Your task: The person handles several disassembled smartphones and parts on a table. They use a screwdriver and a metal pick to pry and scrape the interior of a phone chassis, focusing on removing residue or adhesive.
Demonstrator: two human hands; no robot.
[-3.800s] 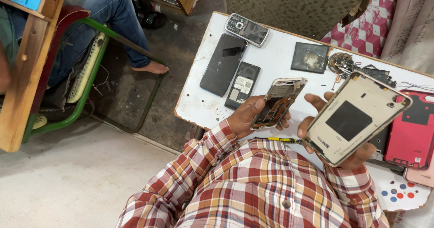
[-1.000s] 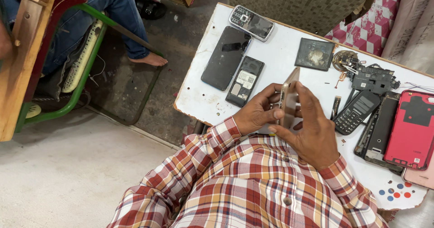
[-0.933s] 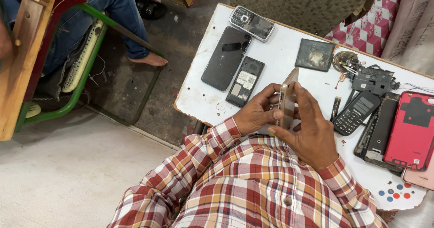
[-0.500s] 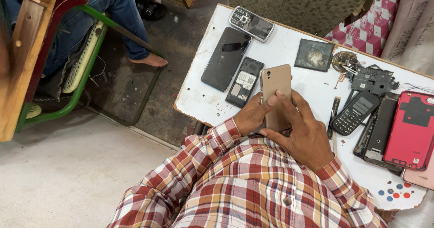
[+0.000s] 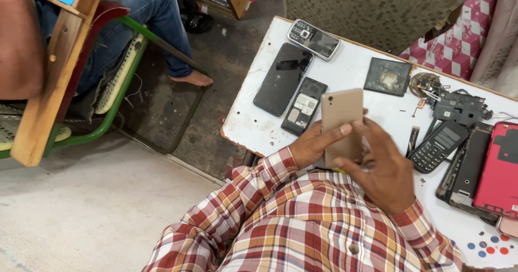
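Both my hands hold a gold-coloured phone above the near edge of the white table, its plain back facing up. My left hand grips its lower left side, with a finger laid across the back. My right hand wraps the lower right side, fingers curled over the back. My checked shirt sleeves fill the lower part of the view.
On the table lie a black smartphone, an opened small phone, a keypad phone, a dark square part, another keypad phone, a red phone back and loose parts. A person's bare foot rests left.
The large cover my right hand held is gone from my hands. Both hands have turned the gold phone from edge-on to flat, its back now facing up.
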